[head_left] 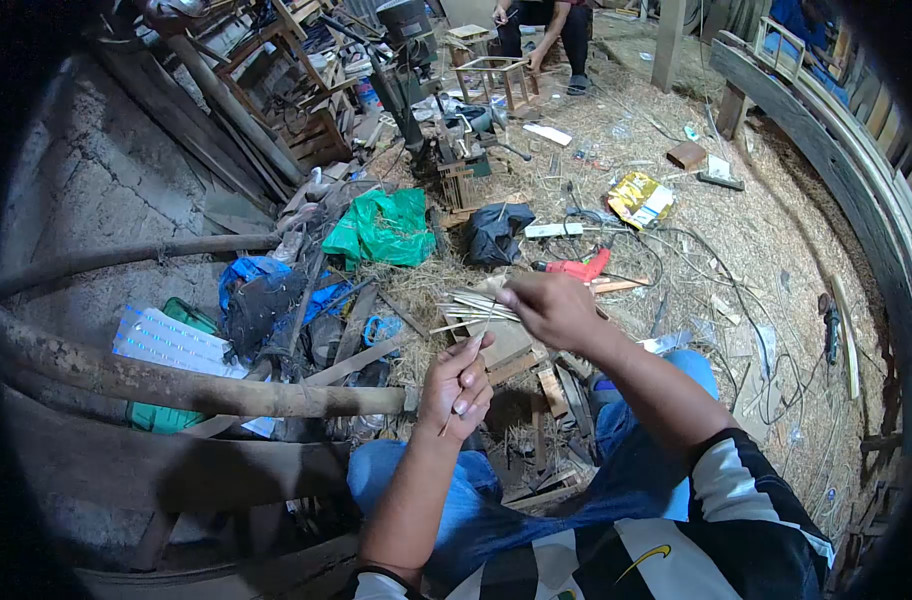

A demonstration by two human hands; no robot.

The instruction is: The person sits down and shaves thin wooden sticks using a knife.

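My left hand (pixel 459 388) is closed around a thin wooden stick (pixel 444 431), whose lower end pokes out beneath the fist. Just above and to the right, my right hand (pixel 551 310) has its thumb and fingers pinched together. What sits in that pinch is too small to make out, though a fine line runs between the two hands. Behind them, several thin pale sticks (pixel 466 312) lie over a flat board (pixel 506 345) on the floor in front of my knees.
A red power drill (pixel 581 266) lies ahead, with a black bag (pixel 498 232) and green plastic bag (pixel 383 228) beyond. A bamboo pole (pixel 196 385) crosses on the left. Cables (pixel 741 290) trail across shavings on the right. Another person (pixel 551 35) works by a wooden frame (pixel 496 70).
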